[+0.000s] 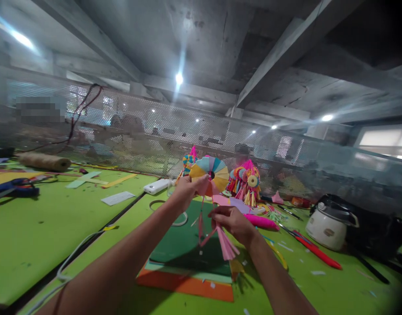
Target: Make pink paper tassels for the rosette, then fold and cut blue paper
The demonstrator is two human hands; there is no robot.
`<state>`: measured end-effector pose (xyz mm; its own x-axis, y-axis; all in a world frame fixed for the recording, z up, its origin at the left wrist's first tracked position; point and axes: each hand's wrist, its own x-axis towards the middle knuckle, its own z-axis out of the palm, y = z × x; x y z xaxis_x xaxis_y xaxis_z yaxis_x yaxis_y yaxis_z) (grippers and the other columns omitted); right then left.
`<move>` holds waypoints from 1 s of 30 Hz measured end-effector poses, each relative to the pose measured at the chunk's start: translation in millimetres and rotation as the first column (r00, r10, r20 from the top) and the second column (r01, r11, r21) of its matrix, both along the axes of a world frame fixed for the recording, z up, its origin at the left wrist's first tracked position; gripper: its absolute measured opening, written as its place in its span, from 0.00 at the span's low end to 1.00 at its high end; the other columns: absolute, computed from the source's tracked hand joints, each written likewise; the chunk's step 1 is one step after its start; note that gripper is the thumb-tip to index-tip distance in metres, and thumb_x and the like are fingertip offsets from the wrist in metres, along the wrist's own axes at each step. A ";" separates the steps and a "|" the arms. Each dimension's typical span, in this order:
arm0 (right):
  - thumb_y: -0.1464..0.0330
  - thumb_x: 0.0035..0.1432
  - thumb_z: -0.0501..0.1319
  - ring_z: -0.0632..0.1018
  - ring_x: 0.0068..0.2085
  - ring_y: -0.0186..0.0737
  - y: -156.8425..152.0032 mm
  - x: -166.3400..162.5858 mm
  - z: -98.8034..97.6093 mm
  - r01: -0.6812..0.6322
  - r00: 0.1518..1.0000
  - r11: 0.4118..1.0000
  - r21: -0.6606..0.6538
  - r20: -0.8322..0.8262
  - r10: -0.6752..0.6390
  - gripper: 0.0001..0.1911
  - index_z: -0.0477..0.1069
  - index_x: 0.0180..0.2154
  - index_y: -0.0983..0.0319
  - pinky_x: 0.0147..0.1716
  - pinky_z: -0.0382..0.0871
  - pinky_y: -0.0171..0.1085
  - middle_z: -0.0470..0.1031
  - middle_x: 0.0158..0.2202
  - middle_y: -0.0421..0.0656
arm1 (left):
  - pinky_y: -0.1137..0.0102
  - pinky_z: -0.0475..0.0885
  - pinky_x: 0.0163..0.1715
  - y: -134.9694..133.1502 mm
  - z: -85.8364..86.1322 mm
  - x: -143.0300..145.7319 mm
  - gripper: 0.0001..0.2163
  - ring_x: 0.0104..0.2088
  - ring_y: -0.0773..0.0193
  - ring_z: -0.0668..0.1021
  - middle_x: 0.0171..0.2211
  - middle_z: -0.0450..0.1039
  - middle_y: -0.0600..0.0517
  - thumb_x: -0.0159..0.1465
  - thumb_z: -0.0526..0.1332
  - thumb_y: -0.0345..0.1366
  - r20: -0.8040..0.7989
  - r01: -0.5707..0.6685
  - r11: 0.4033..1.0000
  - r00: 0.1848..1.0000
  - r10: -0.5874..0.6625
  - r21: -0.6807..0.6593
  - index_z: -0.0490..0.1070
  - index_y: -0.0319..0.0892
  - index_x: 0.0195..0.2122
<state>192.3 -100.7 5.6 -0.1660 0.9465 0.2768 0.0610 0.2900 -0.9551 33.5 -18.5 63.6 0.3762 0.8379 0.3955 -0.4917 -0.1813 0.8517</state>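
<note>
My left hand point(188, 189) is closed on a multicoloured paper fan disc point(210, 173), held up above the green table point(50, 227). Thin pink strips point(201, 223) hang down from the disc. My right hand point(232, 222) is lower and to the right, its fingers pinched on a pink paper tassel point(226, 245) at the end of those strips. Both hands are over a stack of dark green and orange paper sheets point(188, 262).
Finished colourful paper ornaments point(247, 183) stand behind my hands. A white pot point(329, 225), red scissors point(315, 251) and a pink tube point(262, 221) lie to the right. A twine roll point(45, 162), blue tool point(13, 188) and white device point(156, 186) are to the left. Mesh fencing point(220, 135) runs behind.
</note>
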 end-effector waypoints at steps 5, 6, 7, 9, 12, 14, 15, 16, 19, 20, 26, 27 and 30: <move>0.65 0.49 0.68 0.75 0.32 0.37 0.1 4.5 -4.4 -0.056 0.998 0.998 -0.029 0.015 0.056 0.13 0.77 0.37 0.65 0.36 0.64 0.36 0.77 0.29 0.42 | 0.73 0.73 0.29 5.6 -0.4 -2.7 0.21 0.31 0.64 0.78 0.35 0.77 0.45 0.46 0.72 0.42 0.031 0.064 0.995 0.998 -0.061 -0.081 0.75 0.35 0.38; 0.64 0.48 0.68 0.75 0.33 0.38 0.9 5.4 -5.6 -0.064 0.997 0.997 -0.034 0.030 0.065 0.14 0.77 0.37 0.65 0.37 0.65 0.37 0.77 0.31 0.43 | 0.72 0.74 0.30 6.3 -0.7 -2.8 0.21 0.31 0.63 0.78 0.36 0.77 0.45 0.46 0.72 0.42 0.034 0.075 0.994 0.997 -0.073 -0.085 0.75 0.35 0.38; 0.64 0.48 0.68 0.76 0.34 0.39 1.8 6.1 -6.6 -0.069 0.997 0.997 -0.038 0.038 0.070 0.15 0.77 0.37 0.65 0.38 0.65 0.38 0.77 0.31 0.44 | 0.72 0.75 0.30 6.6 -0.9 -2.8 0.21 0.31 0.63 0.78 0.36 0.77 0.45 0.47 0.72 0.42 0.032 0.086 0.992 0.996 -0.084 -0.089 0.75 0.35 0.39; 0.61 0.50 0.67 0.76 0.36 0.41 3.5 6.2 -7.7 -0.054 0.998 0.998 -0.021 0.011 0.054 0.16 0.77 0.38 0.64 0.40 0.67 0.41 0.78 0.33 0.45 | 0.71 0.75 0.29 5.8 -0.6 -2.7 0.21 0.30 0.62 0.78 0.36 0.77 0.45 0.47 0.72 0.42 0.026 0.107 0.991 0.994 -0.105 -0.087 0.75 0.36 0.39; 0.59 0.54 0.63 0.75 0.44 0.45 4.6 1.8 -5.4 0.009 0.998 0.996 0.091 -0.058 -0.004 0.16 0.76 0.41 0.61 0.45 0.66 0.44 0.77 0.41 0.47 | 0.70 0.75 0.30 0.8 1.4 -2.2 0.21 0.31 0.62 0.79 0.36 0.78 0.46 0.47 0.72 0.42 0.032 0.141 0.988 0.990 -0.139 -0.059 0.74 0.37 0.41; 0.59 0.55 0.62 0.73 0.49 0.45 3.6 -5.5 -1.2 0.014 0.999 0.985 0.170 -0.045 -0.006 0.16 0.76 0.43 0.60 0.49 0.64 0.45 0.76 0.45 0.47 | 0.70 0.75 0.30 -3.8 2.7 -1.7 0.21 0.31 0.62 0.79 0.35 0.78 0.46 0.47 0.72 0.41 0.026 0.158 0.986 0.987 -0.157 -0.048 0.75 0.37 0.41; 0.59 0.55 0.63 0.73 0.50 0.45 2.6 -10.6 1.2 0.000 1.000 0.981 0.195 -0.025 0.005 0.16 0.75 0.44 0.59 0.50 0.63 0.45 0.76 0.46 0.47 | 0.70 0.75 0.30 -6.0 3.2 -1.4 0.21 0.30 0.61 0.79 0.34 0.78 0.46 0.47 0.72 0.41 0.015 0.161 0.986 0.987 -0.160 -0.048 0.75 0.36 0.40; 0.59 0.54 0.63 0.73 0.50 0.45 1.5 -16.5 3.5 -0.020 1.000 0.978 0.207 -0.006 0.022 0.16 0.75 0.44 0.59 0.50 0.63 0.44 0.76 0.46 0.46 | 0.70 0.75 0.30 -7.7 3.5 -1.1 0.21 0.30 0.61 0.79 0.33 0.78 0.46 0.47 0.72 0.41 0.003 0.162 0.986 0.987 -0.162 -0.048 0.75 0.36 0.40; 0.59 0.51 0.65 0.75 0.45 0.45 -1.5 -35.4 6.6 -0.050 0.999 0.983 0.174 -0.002 0.051 0.19 0.74 0.44 0.60 0.46 0.67 0.43 0.77 0.43 0.46 | 0.70 0.75 0.31 -9.9 3.5 -0.8 0.20 0.30 0.61 0.79 0.33 0.78 0.46 0.48 0.71 0.42 -0.023 0.178 0.984 0.984 -0.178 -0.024 0.75 0.36 0.39; 0.58 0.51 0.66 0.76 0.43 0.44 -1.9 -40.8 5.7 -0.045 0.999 0.988 0.149 -0.018 0.048 0.19 0.74 0.43 0.61 0.43 0.68 0.43 0.78 0.40 0.46 | 0.69 0.74 0.32 -9.6 3.5 -1.0 0.20 0.30 0.61 0.79 0.33 0.78 0.46 0.48 0.71 0.42 -0.025 0.182 0.983 0.983 -0.182 -0.013 0.75 0.36 0.40; 0.56 0.53 0.64 0.78 0.27 0.40 -0.7 -51.9 -14.5 -0.154 0.981 0.986 -0.058 -0.132 0.145 0.20 0.74 0.35 0.68 0.30 0.70 0.37 0.77 0.25 0.46 | 0.71 0.74 0.31 -1.8 3.8 -3.8 0.20 0.32 0.62 0.79 0.34 0.78 0.46 0.47 0.72 0.43 -0.025 0.122 0.993 0.992 -0.122 0.004 0.75 0.36 0.38; 0.56 0.52 0.64 0.77 0.26 0.39 -0.5 -51.1 -17.8 -0.200 0.969 0.974 -0.110 -0.167 0.180 0.20 0.74 0.35 0.68 0.28 0.70 0.36 0.77 0.24 0.46 | 0.72 0.73 0.30 0.3 3.3 -4.5 0.20 0.31 0.63 0.78 0.34 0.78 0.47 0.46 0.72 0.43 -0.026 0.105 0.994 0.994 -0.105 -0.003 0.75 0.36 0.37; 0.58 0.51 0.65 0.77 0.25 0.39 -1.5 -48.0 -24.2 -0.325 0.924 0.921 -0.216 -0.279 0.261 0.19 0.71 0.37 0.68 0.24 0.69 0.35 0.76 0.24 0.45 | 0.74 0.72 0.26 8.0 -0.4 -6.1 0.21 0.28 0.65 0.77 0.32 0.78 0.47 0.44 0.73 0.43 -0.029 0.061 0.998 0.998 -0.062 -0.027 0.75 0.35 0.35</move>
